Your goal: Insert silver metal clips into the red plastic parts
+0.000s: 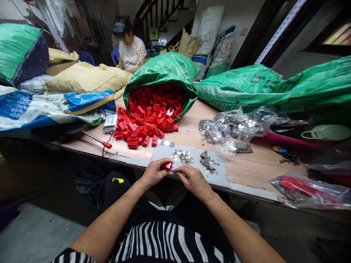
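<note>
Between thumb and fingers, my left hand (155,173) grips a small red plastic housing (168,166) at the table's front edge. My right hand (194,179) is closed in a pinch against the housing's right side, on a small dark metal piece (173,171) whose kind I cannot make out. Just beyond the hands, a pile of flat silvery metal pieces (182,157) lies on a grey mat (221,175). To its right sits a heap of darker small metal parts (208,162). Many more red housings (142,124) spill toward me from a green sack.
The open green sack (170,67) stands mid-table. A white power bank (110,123) with a cable and a red-tipped rod (97,140) lie left. Clear bags of metal parts (230,126) and a pink basin (290,138) are right. Across the table sits another person (131,53).
</note>
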`<state>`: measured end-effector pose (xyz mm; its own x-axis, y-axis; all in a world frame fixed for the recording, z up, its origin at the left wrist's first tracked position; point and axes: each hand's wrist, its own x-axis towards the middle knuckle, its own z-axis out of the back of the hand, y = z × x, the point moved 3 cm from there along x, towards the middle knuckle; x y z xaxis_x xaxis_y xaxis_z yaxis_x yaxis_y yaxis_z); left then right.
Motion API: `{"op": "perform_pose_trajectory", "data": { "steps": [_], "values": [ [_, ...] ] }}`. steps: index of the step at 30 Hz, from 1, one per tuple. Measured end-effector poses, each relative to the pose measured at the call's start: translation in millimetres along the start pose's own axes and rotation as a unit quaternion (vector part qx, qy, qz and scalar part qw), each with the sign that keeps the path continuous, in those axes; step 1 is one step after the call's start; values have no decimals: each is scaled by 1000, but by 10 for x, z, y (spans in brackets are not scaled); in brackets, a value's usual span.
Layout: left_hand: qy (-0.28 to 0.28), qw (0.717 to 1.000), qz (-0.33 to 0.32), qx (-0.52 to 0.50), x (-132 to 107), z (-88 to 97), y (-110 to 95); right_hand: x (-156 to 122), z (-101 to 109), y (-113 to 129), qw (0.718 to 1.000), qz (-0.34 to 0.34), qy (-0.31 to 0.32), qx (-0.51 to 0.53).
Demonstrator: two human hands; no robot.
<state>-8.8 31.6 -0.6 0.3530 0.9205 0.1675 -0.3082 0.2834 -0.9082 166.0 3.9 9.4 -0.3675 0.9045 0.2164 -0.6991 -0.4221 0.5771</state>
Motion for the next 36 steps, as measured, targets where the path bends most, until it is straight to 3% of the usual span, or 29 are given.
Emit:
{"op": "perform_pose_trajectory", "data": {
  "steps": [12, 23, 27, 30, 33, 36],
  "values": [
    [-6, 1000, 8, -16, -2, -18, 51, 26, -94, 314, 982, -111, 14, -151],
    [-46, 997, 8, -65, -81, -26, 49, -110, 22, 124, 999, -47, -8, 15],
    [-77, 984, 41, -153, -179, -53, -14, -220, 70, 119, 994, -71, 22, 81],
    [-102, 939, 90, -316, -279, -90, -107, -256, 78, 202, 986, -64, 64, 143],
    [-98, 848, 153, -498, -373, -148, -181, -243, 72, 309, 982, -51, 87, 158],
    [-90, 768, 201, -601, -447, -190, -217, -213, 58, 384, 984, -38, 91, 149]
  ]
}}
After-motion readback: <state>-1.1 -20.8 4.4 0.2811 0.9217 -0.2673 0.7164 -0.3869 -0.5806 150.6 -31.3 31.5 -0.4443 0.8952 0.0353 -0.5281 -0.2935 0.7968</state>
